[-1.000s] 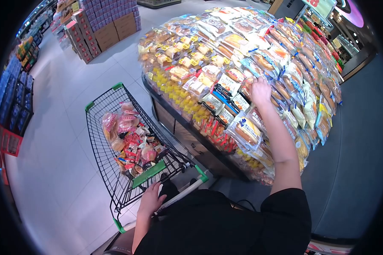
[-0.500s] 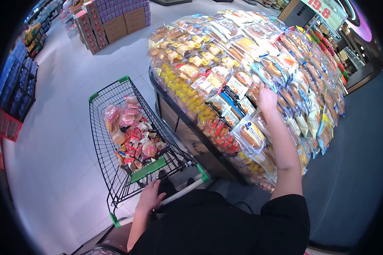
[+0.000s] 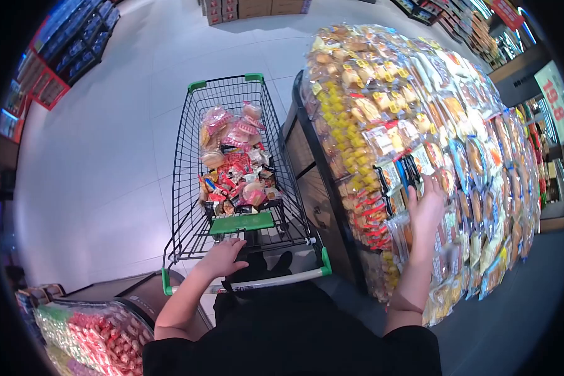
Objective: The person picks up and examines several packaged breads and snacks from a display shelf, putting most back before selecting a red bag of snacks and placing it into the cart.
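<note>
On the display counter [image 3: 318, 203], at right: bagged breads [image 3: 476, 156], many rows. Right hand [image 3: 429, 203]: at these, thumb parted from fingers; whether it grips a packet, I cannot tell. Black-edged packets [image 3: 390, 177]: just left of its thumb. Left hand [image 3: 222, 258]: fingers loosely extended, holding nothing I can see, near the white handle [image 3: 282, 277] of the shopping cart [image 3: 241, 223]. Inside: wrapped goods [image 3: 235, 168].

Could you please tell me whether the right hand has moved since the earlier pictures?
Yes: judged against the packaged-bread display, the right hand has moved toward the display's edge beside the shopping cart.
</note>
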A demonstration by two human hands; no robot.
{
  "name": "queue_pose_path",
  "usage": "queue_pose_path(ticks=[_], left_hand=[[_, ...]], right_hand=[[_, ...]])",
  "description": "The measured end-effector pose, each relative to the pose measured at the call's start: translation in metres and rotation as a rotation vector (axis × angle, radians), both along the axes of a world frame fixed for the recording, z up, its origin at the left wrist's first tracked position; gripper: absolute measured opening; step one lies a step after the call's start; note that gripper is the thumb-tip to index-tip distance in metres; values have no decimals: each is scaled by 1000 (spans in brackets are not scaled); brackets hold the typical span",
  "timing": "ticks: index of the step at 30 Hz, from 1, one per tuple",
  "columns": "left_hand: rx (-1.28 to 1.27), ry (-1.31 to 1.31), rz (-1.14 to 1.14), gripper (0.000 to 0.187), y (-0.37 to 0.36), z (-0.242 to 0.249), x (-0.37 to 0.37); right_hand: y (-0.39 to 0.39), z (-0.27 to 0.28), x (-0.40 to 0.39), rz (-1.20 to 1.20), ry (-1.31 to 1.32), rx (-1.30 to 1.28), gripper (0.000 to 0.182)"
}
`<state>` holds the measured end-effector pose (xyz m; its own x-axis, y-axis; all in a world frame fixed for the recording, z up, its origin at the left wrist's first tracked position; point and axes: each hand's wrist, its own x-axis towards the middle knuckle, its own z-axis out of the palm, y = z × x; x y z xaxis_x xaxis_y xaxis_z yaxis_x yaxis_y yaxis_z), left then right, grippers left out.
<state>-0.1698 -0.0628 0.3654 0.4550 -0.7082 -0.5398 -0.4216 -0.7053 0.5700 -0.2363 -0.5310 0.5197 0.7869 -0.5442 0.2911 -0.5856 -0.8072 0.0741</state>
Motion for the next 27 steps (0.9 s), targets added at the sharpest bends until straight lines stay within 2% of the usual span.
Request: queue_pose_path(ticks=[1,3,4,5,7,8,11,12,13,15,16,18,19,21,23,25,27], left_hand=[[1,5,13,66,1,-3,13],[76,288,-88,68,6,-12,40],[20,431,-16,69,15,-44,48],[-33,593,26,68,15,-56,66],[-23,651,114,64,22,-112,97],[-21,653,115,64,26,-145,115],[90,274,141,45,40,-226,170],[250,240,175,39,37,-238,190],[251,249,174,39,38,-260,202],[427,34,414,30,44,-309,226],[428,39,414,30,41,-311,235],[374,-114,610,29,33,-310,249],[376,-109,607,29,35,-326,255],[150,-168,640,33,41,-372,266],[149,-161,602,32,41,-394,270],[492,-34,360,30,30,-387,274],[522,-120,300,28,26,-396,265]], right_hand=[[12,-9,7,96,-97,109,40],[50,-25,32,236,-196,293,33],[70,-44,47,296,-195,454,30],[92,-57,64,398,-157,586,28],[120,-131,91,590,-10,734,30],[135,-161,104,593,234,818,35],[173,-264,133,637,587,990,39],[183,-294,142,639,671,1035,40],[192,-319,151,635,680,1039,40],[207,-367,171,555,759,1065,40],[211,-395,182,485,767,1105,38],[216,-434,196,465,678,1062,36],[218,-450,201,443,585,1017,35],[218,-476,217,366,639,1055,35],[218,-519,225,296,484,964,36],[220,-546,236,226,493,1025,38],[226,-562,248,198,519,1009,39]])
